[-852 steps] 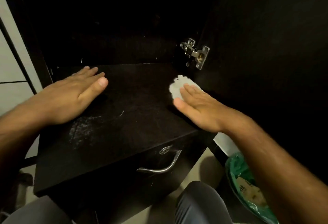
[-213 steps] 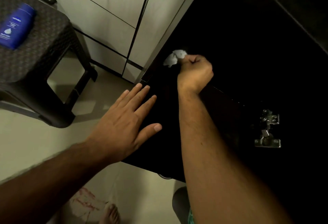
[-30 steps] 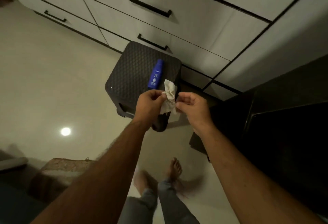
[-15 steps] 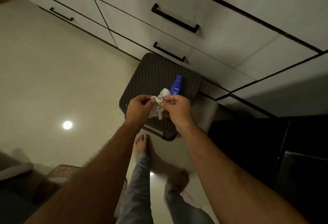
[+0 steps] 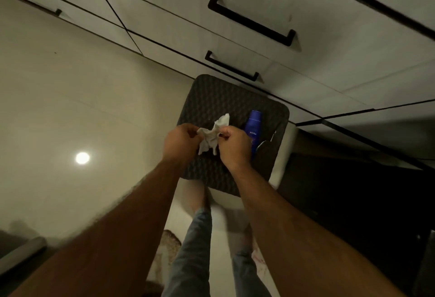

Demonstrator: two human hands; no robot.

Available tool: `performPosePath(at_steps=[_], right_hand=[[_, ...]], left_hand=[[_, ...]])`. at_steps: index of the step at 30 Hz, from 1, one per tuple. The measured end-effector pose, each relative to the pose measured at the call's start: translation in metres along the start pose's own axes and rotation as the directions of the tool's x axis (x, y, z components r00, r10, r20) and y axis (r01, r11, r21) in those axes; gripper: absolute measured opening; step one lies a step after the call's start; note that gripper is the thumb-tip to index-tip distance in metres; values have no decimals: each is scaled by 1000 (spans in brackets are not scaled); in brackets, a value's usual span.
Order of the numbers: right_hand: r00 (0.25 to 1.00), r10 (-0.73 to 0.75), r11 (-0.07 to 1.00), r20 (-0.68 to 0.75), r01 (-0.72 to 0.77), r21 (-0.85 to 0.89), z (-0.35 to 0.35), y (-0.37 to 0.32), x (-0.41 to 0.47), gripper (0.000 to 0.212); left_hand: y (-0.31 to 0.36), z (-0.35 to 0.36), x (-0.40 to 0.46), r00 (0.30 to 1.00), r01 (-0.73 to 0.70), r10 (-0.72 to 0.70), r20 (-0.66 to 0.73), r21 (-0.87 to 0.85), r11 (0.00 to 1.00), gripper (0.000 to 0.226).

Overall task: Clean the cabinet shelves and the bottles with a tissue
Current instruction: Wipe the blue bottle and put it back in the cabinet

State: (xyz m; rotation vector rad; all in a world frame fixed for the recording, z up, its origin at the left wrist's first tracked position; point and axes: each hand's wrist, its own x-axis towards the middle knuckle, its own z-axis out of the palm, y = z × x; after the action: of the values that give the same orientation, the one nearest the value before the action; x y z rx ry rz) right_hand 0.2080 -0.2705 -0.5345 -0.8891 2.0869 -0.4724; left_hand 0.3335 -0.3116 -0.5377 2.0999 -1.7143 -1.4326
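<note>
Stood over the dark woven stool [image 5: 213,98], both arms out in front. My left hand [image 5: 180,142] and right hand [image 5: 233,146] each pinched an edge of the crumpled white tissue [image 5: 211,135], fingers curled in tight on it, the paper stretched between them above the stool top. Blue bottle [image 5: 253,127] lay on its side on the stool, just to the right of my right hand, its lower end hidden behind my knuckles; nothing touched it. White drawers [image 5: 247,44] with black handles ran behind the stool; the dark cabinet [image 5: 353,190] stood off to the right, its inside too black to make out. Bare feet and jeans below. Step in hand, as I judged it: reworking the tissue, opening or refolding it to find a usable face, before starting on the bottle. The tissue looked greyish in places, though in that dim light I could not be sure it was soiled. Next move would call for bunching the paper into one hand, freeing the other to pick up the bottle, then wiping around its body.
</note>
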Motion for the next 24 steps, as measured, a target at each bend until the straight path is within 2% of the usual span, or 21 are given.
performPosePath(at_steps=[5,9,13,16,20,24], right_hand=[[998,32,996,-55,-36,-80,1,-3,2,18],[989,56,998,-133,-61,-30,-20,-6,-2,23],[976,120,992,-184,-113,51,-47,4,5,17],[956,198,980,-214,-186,77,-72,24,16,17],[946,297,952,-132,-283,115,-83,52,26,22],[952,305,944,-8,-301,137,-78,61,30,25]], left_hand=[[-2,-6,11,998,1,-1,-64,0,1000,33],[11,-11,11,997,-34,32,-64,-33,999,27],[35,-5,5,992,-124,124,-5,-42,991,16],[53,14,1,981,-146,157,115,-97,985,17],[67,48,0,958,-177,173,230,-3,984,23],[72,67,6,969,-149,120,216,125,981,31]])
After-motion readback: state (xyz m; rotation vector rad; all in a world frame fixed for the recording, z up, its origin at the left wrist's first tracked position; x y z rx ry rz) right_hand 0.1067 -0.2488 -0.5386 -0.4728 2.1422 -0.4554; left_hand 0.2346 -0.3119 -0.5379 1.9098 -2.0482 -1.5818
